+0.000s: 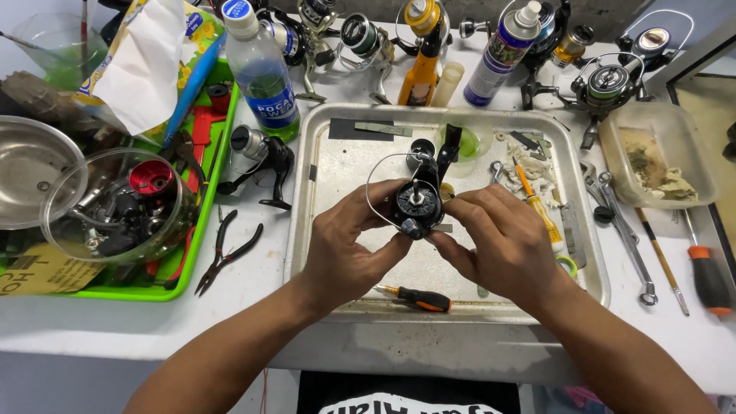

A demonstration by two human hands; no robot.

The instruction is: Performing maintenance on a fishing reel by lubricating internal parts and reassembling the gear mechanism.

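Observation:
Over a metal tray [322, 146] I hold a black fishing reel body [419, 201] with a thin wire bail. My left hand [345, 245] grips the reel from the left and below. From the right, my right hand [502, 238] pinches a small part at the reel's lower edge. A small screwdriver with an orange and black handle [418, 297] lies on the tray just under my hands.
On the tray lie an orange-handled tool [537, 207], small parts and a green cup [469, 144]. Pliers [226, 257] and a green tray [195, 230] with a clear bowl of parts [123, 203] sit left. Bottles [261, 73], several reels, wrenches [629, 230] and a plastic tub [659, 153] ring the rest.

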